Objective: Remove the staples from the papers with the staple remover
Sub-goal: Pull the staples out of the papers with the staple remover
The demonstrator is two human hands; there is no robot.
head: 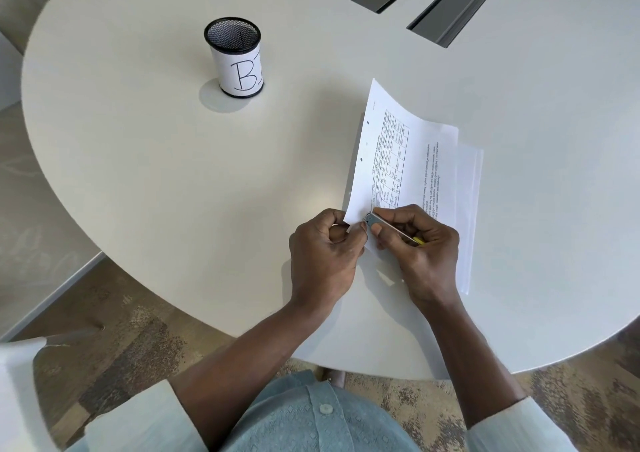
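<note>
**Head view: both hands at the near corner of the papers**

Head camera looks down on a pale blue shirt with a white button, nearest of all, with patterned carpet on either side of it. Two bare forearms reach from it over the near edge of a round white worktop.

The left hand is curled, its thumb and fingers pinching the near left corner of the papers. The right hand sits just right of it, grasping the remover, a thin metal strip with a yellow bit showing at its back end. The strip lies under the forefinger and slants toward the left. Its metal tip is at the pinched corner, right by the left thumb. Whether it has caught a staple is too small to tell.

The papers run away from the hands toward the far side. The top sheet carries a printed table and lines of text, has punched holes along its left edge, and its far left corner curls up off the worktop. More sheets stick out from under it on the right.

Farther off to the left stands a black mesh cup wrapped in white paper marked "B", well apart from the papers. At the far right, two grey slots are set into the worktop.
</note>
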